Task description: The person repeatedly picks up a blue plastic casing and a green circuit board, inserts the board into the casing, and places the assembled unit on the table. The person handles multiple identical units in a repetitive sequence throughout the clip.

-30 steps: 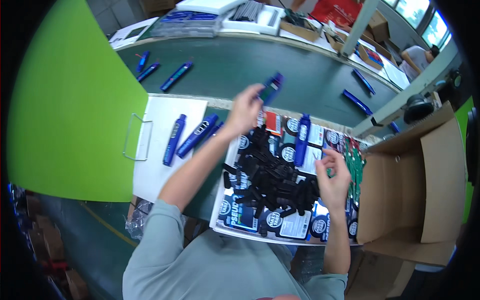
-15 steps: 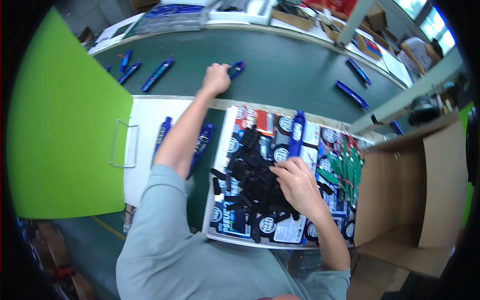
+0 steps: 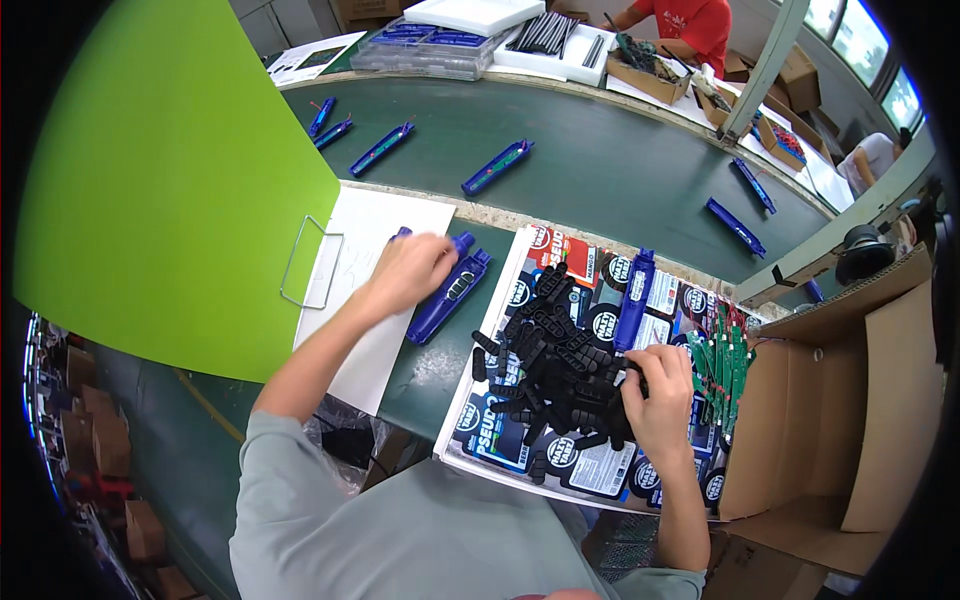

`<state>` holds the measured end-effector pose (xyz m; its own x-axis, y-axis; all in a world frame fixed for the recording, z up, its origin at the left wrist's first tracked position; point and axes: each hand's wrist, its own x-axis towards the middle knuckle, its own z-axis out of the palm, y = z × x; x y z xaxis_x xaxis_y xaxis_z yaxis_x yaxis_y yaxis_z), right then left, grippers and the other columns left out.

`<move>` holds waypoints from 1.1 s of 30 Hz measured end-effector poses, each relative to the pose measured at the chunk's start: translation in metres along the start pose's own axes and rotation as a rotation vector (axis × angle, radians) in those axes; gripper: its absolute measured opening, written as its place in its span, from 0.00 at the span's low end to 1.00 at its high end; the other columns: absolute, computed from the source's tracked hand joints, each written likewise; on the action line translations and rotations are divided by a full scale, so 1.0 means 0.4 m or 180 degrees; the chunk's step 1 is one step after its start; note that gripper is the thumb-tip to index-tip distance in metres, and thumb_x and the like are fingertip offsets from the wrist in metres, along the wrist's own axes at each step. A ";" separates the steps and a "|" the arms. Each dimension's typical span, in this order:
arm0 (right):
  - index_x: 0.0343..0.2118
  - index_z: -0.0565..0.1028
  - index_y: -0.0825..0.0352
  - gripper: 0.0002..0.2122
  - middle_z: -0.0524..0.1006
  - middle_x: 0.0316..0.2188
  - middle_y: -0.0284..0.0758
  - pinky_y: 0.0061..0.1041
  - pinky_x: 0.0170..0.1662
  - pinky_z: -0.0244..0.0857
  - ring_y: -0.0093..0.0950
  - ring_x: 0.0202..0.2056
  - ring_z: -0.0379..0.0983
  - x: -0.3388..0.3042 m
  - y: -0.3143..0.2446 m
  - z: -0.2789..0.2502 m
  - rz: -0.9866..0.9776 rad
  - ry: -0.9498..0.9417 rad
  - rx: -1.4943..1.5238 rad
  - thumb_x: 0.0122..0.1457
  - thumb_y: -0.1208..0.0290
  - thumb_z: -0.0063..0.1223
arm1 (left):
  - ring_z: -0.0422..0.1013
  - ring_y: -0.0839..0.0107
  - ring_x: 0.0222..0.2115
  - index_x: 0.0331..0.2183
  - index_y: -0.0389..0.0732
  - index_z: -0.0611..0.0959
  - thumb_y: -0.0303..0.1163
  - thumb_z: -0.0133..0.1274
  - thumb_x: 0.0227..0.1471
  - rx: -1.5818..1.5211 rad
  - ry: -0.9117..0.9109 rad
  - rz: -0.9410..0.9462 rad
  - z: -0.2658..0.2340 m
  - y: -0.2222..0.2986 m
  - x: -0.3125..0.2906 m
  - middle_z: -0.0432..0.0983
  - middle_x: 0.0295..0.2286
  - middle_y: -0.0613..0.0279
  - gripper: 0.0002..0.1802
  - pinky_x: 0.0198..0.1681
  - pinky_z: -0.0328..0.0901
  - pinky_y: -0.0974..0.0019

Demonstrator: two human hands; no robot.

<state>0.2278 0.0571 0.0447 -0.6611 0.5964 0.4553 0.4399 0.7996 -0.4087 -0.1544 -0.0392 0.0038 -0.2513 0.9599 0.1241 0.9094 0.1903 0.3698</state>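
My left hand (image 3: 412, 272), slightly blurred, is curled over the white paper, with the end of a blue plastic casing (image 3: 462, 242) at its fingertips. Beside it lies another blue casing fitted with a black button strip; a further blue tip pokes out behind the hand, its rest hidden. My right hand (image 3: 660, 405) pinches a small black rubber button strip (image 3: 636, 378), largely covered by the fingers. It is at the right side of a heap of black button strips (image 3: 550, 350) on a printed cardboard sheet (image 3: 480, 430). An upright blue casing (image 3: 634, 300) lies just beyond this hand.
Green circuit boards (image 3: 722, 370) with red wires lie right of the heap, next to an open cardboard box (image 3: 800, 420). A bright green panel (image 3: 190, 200) rises at left. Several blue casings rest on the dark green belt (image 3: 600, 160). Co-workers sit beyond it.
My left hand has let go of a casing on the belt and come back to the casings on the white paper. My right hand has drawn slightly back from the heap. The view has shifted.
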 end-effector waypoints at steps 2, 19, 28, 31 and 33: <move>0.40 0.78 0.71 0.13 0.74 0.32 0.40 0.36 0.38 0.66 0.37 0.33 0.71 -0.010 -0.008 -0.006 0.0330 0.0115 0.0315 0.49 0.84 0.58 | 0.76 0.48 0.33 0.42 0.37 0.82 0.34 0.58 0.55 0.0171 -0.0089 -0.0030 0.022 0.023 -0.081 0.79 0.34 0.49 0.14 0.38 0.70 0.51; 0.38 0.78 0.74 0.07 0.80 0.32 0.35 0.18 0.36 0.70 0.19 0.31 0.76 0.018 -0.084 0.002 0.1455 0.0868 0.2628 0.56 0.84 0.61 | 0.74 0.77 0.42 0.52 0.30 0.74 0.21 0.49 0.62 -0.3833 -0.0091 -0.0270 0.078 0.268 -0.106 0.76 0.41 0.61 0.17 0.45 0.73 0.70; 0.30 0.81 0.66 0.07 0.71 0.33 0.36 0.35 0.41 0.57 0.35 0.37 0.68 0.082 -0.103 0.009 0.0504 0.1249 0.0261 0.48 0.75 0.68 | 0.75 0.74 0.45 0.50 0.27 0.77 0.17 0.53 0.58 -0.4347 -0.0004 0.0166 0.122 0.454 -0.086 0.73 0.42 0.60 0.17 0.46 0.74 0.70; 0.33 0.79 0.67 0.10 0.70 0.33 0.36 0.35 0.41 0.57 0.34 0.37 0.67 0.071 -0.092 0.010 0.0425 0.1243 -0.0126 0.48 0.74 0.68 | 0.76 0.75 0.39 0.46 0.27 0.79 0.18 0.58 0.56 -0.4143 0.0133 0.0098 0.135 0.475 -0.082 0.73 0.37 0.62 0.15 0.41 0.74 0.72; 0.36 0.78 0.68 0.13 0.70 0.33 0.36 0.36 0.42 0.58 0.34 0.37 0.67 0.067 -0.099 0.003 0.0555 0.1249 -0.0234 0.48 0.74 0.68 | 0.76 0.74 0.33 0.42 0.28 0.82 0.21 0.61 0.53 -0.4223 0.0150 -0.0147 0.145 0.491 -0.079 0.75 0.34 0.61 0.13 0.36 0.73 0.71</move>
<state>0.1919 0.0415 0.0723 -0.2982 0.6929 0.6565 0.5760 0.6791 -0.4551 0.0516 -0.0202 0.0190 -0.3087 0.9449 0.1090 -0.1041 -0.1475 0.9836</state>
